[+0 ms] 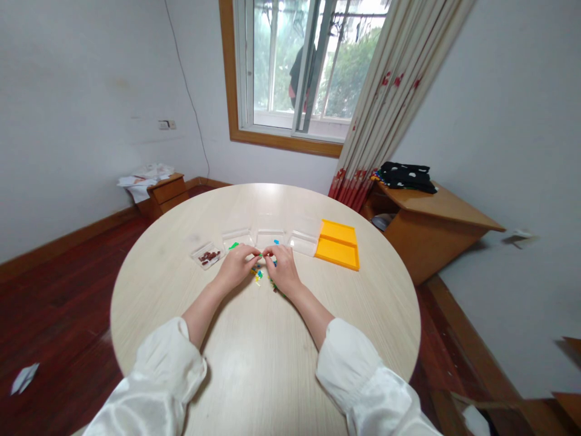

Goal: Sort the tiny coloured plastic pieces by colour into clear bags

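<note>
My left hand (236, 265) and my right hand (283, 271) meet above the table with fingertips pinched together. A tiny green piece (261, 255) shows between the fingertips, and both hands seem to grip it. Beneath the hands lies a loose pile of small coloured pieces (258, 276), mostly yellow, blue and green, partly covered by my right hand. To the left, an open clear box (194, 253) holds brown pieces (209, 257). Behind my left hand, green pieces (233, 245) lie in another clear box (236, 235). A blue piece (276, 242) is in the clear box (271, 232) behind the right hand.
Another clear box (303, 240) stands right of these, beside an open yellow case (338, 257). Everything is on a round pale wooden table (263, 363). Beyond it are a small drawer cabinet (169, 192), a wooden desk (436, 212) with dark cloth, and a curtained window.
</note>
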Demonstrator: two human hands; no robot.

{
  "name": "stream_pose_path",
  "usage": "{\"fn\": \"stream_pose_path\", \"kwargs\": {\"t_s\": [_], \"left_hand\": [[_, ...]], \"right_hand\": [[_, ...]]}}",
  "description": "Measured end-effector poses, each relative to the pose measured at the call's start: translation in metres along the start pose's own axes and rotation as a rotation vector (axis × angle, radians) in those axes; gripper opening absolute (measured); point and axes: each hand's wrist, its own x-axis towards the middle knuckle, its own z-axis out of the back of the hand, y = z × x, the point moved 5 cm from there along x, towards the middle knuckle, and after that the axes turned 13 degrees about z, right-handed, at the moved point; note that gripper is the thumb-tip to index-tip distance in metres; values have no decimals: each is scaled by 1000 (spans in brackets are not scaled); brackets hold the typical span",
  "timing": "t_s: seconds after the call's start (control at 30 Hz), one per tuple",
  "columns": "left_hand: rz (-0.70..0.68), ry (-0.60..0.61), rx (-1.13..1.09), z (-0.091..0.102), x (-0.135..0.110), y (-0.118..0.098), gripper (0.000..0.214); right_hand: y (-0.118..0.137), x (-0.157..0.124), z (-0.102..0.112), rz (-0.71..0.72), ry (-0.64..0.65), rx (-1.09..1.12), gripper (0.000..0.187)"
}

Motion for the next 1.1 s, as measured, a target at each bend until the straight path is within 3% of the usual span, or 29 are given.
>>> {"fn": "stream_pose_path", "kwargs": {"t_s": [0.13,0.3,0.43,0.67,1.1], "left_hand": [[92,-141,43,11,3,13,17],[326,-281,205,29,5,29,19],[404,-277,292,31,6,34,22],[356,-310,382,29,8,37,21],[484,-173,528,29,7,31,31]], "right_hand": [[-3,-1,-3,-21,-2,1,17],[0,-2,-10,7,116,13,16],[3,-2,-12,10,175,11,13],[1,-3,-14,2,215,-28,12],[-3,-3,-18,-102,324,-51,14]]}}
